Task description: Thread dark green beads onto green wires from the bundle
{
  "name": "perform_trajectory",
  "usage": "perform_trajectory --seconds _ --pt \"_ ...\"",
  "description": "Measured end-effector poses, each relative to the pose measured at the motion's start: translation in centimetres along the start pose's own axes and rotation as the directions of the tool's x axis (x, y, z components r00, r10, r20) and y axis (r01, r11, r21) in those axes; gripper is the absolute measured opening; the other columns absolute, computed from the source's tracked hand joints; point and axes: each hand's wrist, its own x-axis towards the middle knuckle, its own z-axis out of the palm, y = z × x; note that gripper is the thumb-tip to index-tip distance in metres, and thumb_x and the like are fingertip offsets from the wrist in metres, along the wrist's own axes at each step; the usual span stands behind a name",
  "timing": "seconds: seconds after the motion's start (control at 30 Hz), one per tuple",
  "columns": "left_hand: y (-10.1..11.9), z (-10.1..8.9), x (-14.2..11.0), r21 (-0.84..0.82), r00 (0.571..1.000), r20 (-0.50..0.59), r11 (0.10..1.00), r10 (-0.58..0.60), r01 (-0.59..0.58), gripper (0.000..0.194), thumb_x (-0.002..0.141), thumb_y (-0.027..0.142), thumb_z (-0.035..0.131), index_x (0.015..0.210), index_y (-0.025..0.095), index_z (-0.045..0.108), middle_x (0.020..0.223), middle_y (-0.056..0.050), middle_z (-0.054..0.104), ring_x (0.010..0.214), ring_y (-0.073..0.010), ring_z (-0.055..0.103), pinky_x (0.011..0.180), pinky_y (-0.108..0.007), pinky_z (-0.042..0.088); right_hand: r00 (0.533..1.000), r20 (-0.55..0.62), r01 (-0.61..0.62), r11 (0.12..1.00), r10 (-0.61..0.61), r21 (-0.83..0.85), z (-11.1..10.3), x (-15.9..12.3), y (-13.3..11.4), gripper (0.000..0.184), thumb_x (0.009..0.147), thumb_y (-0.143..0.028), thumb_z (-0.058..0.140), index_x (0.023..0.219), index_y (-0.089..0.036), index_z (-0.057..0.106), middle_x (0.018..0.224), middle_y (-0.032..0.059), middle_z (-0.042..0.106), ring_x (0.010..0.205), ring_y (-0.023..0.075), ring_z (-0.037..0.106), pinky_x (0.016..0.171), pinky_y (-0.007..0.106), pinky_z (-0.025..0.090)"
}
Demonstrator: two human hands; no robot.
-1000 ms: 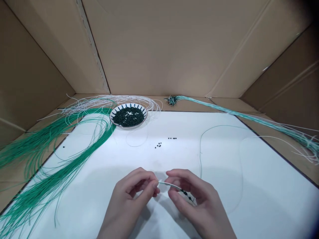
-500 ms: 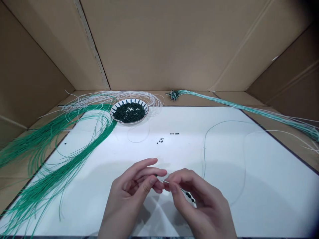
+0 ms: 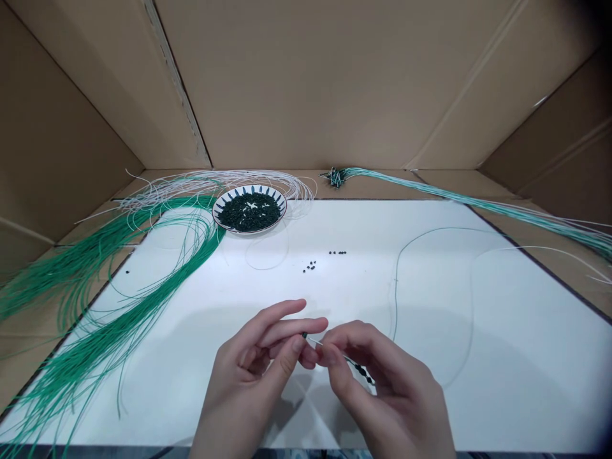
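Between thumb and finger, my left hand (image 3: 268, 363) pinches a small dark bead (image 3: 305, 335); its other fingers are stretched out. Facing it, my right hand (image 3: 377, 376) pinches a thin cord (image 3: 313, 341) near its pale tip. That tip points at the bead and looks very close to it; whether it has entered the hole I cannot tell. Several dark beads (image 3: 364, 373) are strung on the cord below my right fingers. Loose dark beads (image 3: 310, 266) lie on the white board (image 3: 344, 287) beyond my hands.
A patterned plate (image 3: 282, 220) of dark beads stands at the back. Green cords (image 3: 157, 293) spread along the left, with white cords (image 3: 258, 177) behind. A beaded bundle of pale green cords (image 3: 411, 182) runs along the back right. Cardboard walls (image 3: 306, 83) surround the board.
The cord's tip and the bead have come closer together, the bead now showing more clearly at my left fingertips. The whole view has shifted slightly.
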Motion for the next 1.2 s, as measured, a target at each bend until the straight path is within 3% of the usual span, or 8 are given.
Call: perform_trajectory --seconds 0.6,1.2 --pt "0.08 -0.03 -0.06 -0.005 1.000 0.018 1.000 -0.020 0.020 0.015 0.081 0.027 0.085 0.095 0.030 0.084 0.086 0.003 0.087 0.066 -0.0116 0.073 0.071 -0.015 0.061 0.999 -0.035 0.019 0.999 -0.017 0.033 0.16 0.10 0.00 0.017 0.089 -0.020 0.066 0.074 -0.027 0.070 0.068 -0.0074 0.076 0.066 0.0114 0.071 0.069 0.015 0.056" --pt "0.00 -0.06 0.14 -0.062 0.996 0.027 0.995 -0.080 0.082 0.016 0.074 0.038 0.092 0.083 0.026 0.085 0.079 0.001 0.086 0.064 -0.0124 0.072 0.067 -0.016 0.060 0.999 0.029 0.024 0.998 -0.026 0.065 -0.16 0.08 0.28 0.018 0.091 -0.019 0.066 0.074 -0.026 0.070 0.070 -0.0049 0.075 0.067 0.0138 0.070 0.069 0.022 0.055"
